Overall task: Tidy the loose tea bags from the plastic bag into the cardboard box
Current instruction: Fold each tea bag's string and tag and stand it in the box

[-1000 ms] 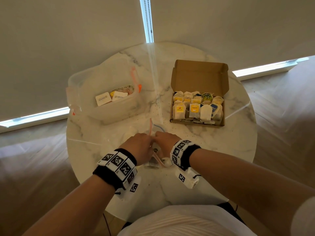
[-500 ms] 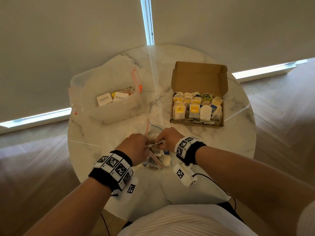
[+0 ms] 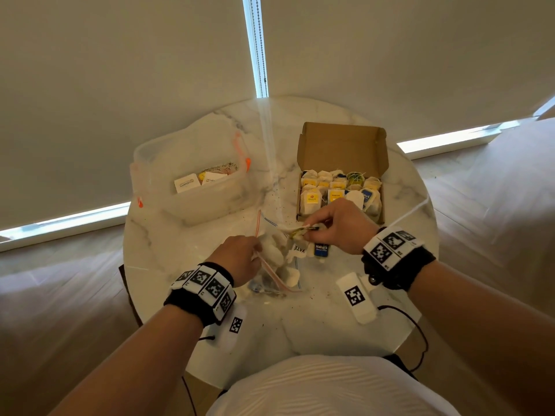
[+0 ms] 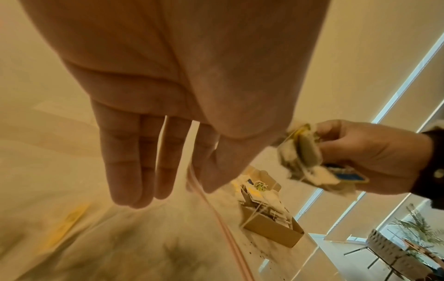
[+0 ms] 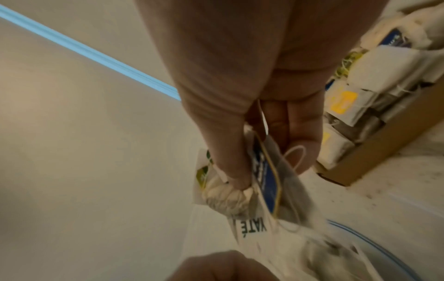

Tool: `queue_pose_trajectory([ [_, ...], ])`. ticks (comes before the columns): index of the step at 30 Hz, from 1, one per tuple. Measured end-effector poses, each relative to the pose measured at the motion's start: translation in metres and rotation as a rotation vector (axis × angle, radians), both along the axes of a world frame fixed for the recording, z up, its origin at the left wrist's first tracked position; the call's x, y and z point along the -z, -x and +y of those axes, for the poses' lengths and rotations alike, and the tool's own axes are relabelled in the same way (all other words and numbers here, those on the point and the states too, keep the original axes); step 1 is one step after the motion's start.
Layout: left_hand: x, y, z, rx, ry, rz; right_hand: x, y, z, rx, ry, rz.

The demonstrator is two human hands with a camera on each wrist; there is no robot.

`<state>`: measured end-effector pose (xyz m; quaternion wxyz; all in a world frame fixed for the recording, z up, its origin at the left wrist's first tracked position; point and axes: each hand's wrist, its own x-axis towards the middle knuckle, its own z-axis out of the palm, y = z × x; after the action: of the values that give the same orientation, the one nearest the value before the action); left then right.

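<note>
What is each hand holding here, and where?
Right hand pinches a bunch of tea bags by their tops. Left hand holds the plastic bag at its opening.

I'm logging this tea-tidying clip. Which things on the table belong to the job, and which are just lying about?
Part of the job:
- plastic bag, left hand at its mouth
- tea bags in the right hand
- cardboard box, partly filled

Lying about:
- clear plastic tub holding sachets
- marble table

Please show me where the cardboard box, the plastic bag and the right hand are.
cardboard box (image 3: 342, 145): head view, inside of its raised lid.
plastic bag (image 3: 274, 267): head view, its clear middle.
right hand (image 3: 342, 228): head view, back of the hand.
</note>
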<state>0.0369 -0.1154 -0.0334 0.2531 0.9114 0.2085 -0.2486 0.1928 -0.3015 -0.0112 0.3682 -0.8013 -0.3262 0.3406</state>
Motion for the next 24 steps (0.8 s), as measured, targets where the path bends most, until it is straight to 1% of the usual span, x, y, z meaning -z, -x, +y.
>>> queue_pose_trajectory([
  [6, -0.008, 0.002, -0.007, -0.006, 0.061, -0.068, -0.046, 0.004, -0.017, 0.045, -0.181, -0.035],
  [9, -0.018, -0.003, -0.012, -0.064, 0.118, -0.142, -0.069, 0.005, -0.021, 0.051, -0.252, -0.057],
  [11, -0.026, -0.009, -0.016, -0.131, 0.203, -0.222, -0.083, 0.004, -0.024, 0.072, -0.276, -0.067],
  [13, -0.033, -0.015, -0.019, -0.158, 0.294, -0.282, -0.098, 0.004, -0.026, 0.089, -0.297, -0.076],
  [17, -0.036, -0.031, -0.023, -0.125, 0.411, -0.332, -0.127, 0.003, -0.027, 0.108, -0.381, -0.079],
  [21, -0.046, -0.041, -0.034, -0.238, 0.652, -0.391, -0.151, 0.004, -0.024, 0.127, -0.445, -0.061],
  [24, -0.049, -0.043, -0.035, -0.223, 0.72, -0.411, -0.161, 0.004, -0.021, 0.109, -0.444, -0.072],
])
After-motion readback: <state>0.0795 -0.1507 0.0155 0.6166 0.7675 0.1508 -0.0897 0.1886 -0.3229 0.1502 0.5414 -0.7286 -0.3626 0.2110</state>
